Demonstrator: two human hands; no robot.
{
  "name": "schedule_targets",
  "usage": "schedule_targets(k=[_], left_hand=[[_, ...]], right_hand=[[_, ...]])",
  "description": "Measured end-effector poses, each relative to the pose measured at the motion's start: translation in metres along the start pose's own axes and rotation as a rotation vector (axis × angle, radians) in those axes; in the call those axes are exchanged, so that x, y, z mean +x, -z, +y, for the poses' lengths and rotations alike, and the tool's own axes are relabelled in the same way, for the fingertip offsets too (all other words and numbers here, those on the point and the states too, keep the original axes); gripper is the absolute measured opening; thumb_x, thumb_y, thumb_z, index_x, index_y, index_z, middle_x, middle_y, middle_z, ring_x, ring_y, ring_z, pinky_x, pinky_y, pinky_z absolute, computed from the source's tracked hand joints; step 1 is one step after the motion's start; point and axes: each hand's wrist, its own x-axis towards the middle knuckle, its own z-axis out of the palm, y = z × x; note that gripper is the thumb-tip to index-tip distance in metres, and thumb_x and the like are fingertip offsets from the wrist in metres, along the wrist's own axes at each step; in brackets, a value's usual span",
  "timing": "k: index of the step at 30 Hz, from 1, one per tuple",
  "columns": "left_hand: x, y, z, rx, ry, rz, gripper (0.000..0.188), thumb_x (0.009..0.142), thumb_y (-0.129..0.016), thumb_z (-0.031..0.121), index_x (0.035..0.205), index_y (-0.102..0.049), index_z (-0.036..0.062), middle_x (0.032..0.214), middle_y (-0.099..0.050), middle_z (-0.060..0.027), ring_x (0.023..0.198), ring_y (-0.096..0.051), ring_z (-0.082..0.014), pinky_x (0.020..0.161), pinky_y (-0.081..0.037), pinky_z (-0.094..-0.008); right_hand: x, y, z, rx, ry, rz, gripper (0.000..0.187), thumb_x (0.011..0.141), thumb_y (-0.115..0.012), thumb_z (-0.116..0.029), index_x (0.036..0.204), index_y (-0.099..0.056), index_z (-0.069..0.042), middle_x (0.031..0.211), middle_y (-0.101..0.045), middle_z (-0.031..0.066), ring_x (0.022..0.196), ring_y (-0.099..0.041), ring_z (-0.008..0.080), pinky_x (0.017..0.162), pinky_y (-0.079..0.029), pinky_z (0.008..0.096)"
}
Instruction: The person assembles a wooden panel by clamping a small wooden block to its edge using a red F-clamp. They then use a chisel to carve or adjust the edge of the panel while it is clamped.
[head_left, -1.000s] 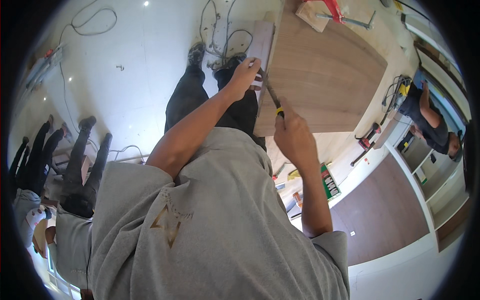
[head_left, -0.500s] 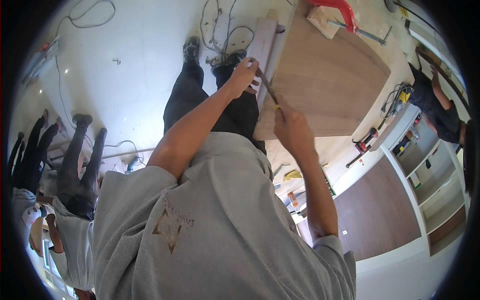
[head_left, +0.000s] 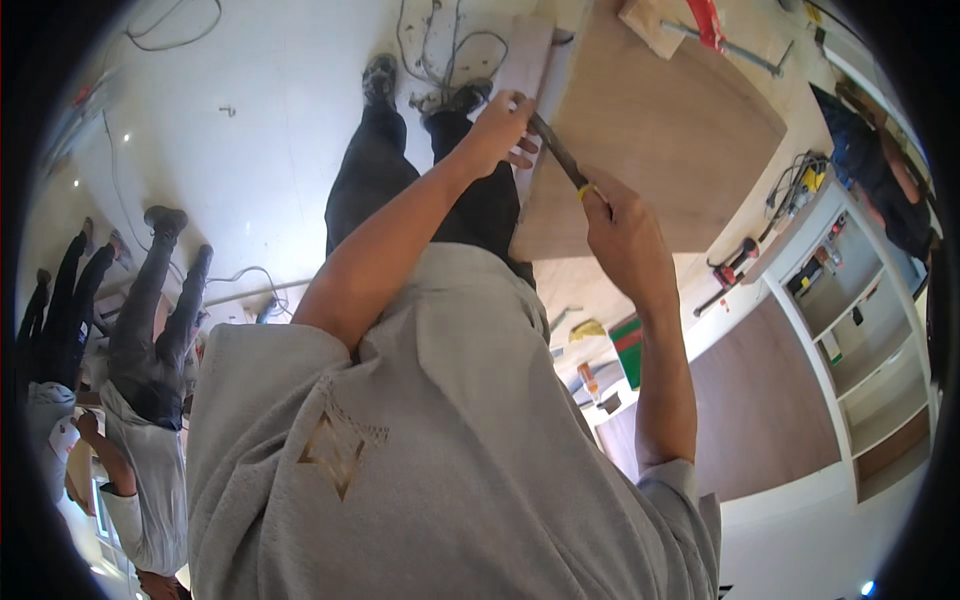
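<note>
My right hand [head_left: 622,228] is wrapped round the handle end of a long, dark, narrow file [head_left: 558,148] with a yellow ring. The file slants up and left to my left hand [head_left: 495,132]. My left fingers are bent about its far end, the lower ones a little apart; the very tip is hidden there. Beneath and to the right of the file lies a large brown wood panel [head_left: 660,150] with a curved right edge. A pale pinkish wood strip [head_left: 522,75] runs along its left side, beyond my left hand.
A red clamp [head_left: 706,22] and a wood block [head_left: 652,25] sit at the panel's far edge. Cables [head_left: 440,60] lie near my feet. A red and black power tool [head_left: 735,268] and white shelving [head_left: 850,330] are at right. Co-workers stand at left [head_left: 150,400] and far right [head_left: 885,170].
My right hand has moved right with the file, and more of the blade shows. My left hand has shifted slightly right and up. A green box has come into view beside my right forearm.
</note>
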Motion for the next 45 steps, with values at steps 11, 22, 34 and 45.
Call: schedule_targets(k=[11,22,34,45], left_hand=[[-0.002,-0.006,-0.007,0.006,0.022,-0.016,0.049,0.108,-0.048,0.038,0.147,-0.039,0.0099,0.110,-0.058,-0.0119,0.077,-0.067,-0.0254,0.066,-0.064,-0.0480],[0.006,-0.001,-0.015,-0.009,-0.006,-0.070,0.045,0.107,-0.051,0.040,0.137,-0.043,0.0072,0.106,-0.061,-0.0136,0.076,-0.069,-0.0263,0.064,-0.064,-0.0454],[-0.010,-0.002,-0.024,0.007,0.017,-0.040,0.044,0.107,-0.049,0.042,0.136,-0.047,0.0098,0.104,-0.062,-0.0124,0.077,-0.070,-0.0249,0.063,-0.064,-0.0466],[0.012,0.018,-0.068,0.323,0.193,0.037,0.043,0.106,-0.049,0.033,0.137,-0.046,0.0048,0.095,-0.065,-0.0162,0.074,-0.069,-0.0277,0.056,-0.065,-0.0454]], right_hand=[[-0.001,0.003,-0.012,-0.024,-0.002,0.014,0.036,0.100,-0.053,-0.019,0.129,-0.066,-0.005,0.103,-0.070,0.0316,0.102,-0.067,0.0515,0.090,-0.052,0.0592],[0.005,-0.001,-0.008,-0.008,-0.001,0.040,0.029,0.099,-0.054,-0.018,0.120,-0.069,-0.007,0.101,-0.069,0.0329,0.100,-0.066,0.0532,0.087,-0.053,0.0593],[-0.010,-0.001,-0.018,-0.036,-0.079,-0.035,0.023,0.098,-0.050,-0.014,0.114,-0.062,-0.002,0.093,-0.069,0.0324,0.092,-0.064,0.0573,0.082,-0.051,0.0629],[-0.007,-0.061,0.028,0.012,0.004,-0.011,0.022,0.101,-0.055,-0.019,0.118,-0.059,-0.007,0.087,-0.068,0.0325,0.091,-0.063,0.0573,0.077,-0.048,0.0630]])
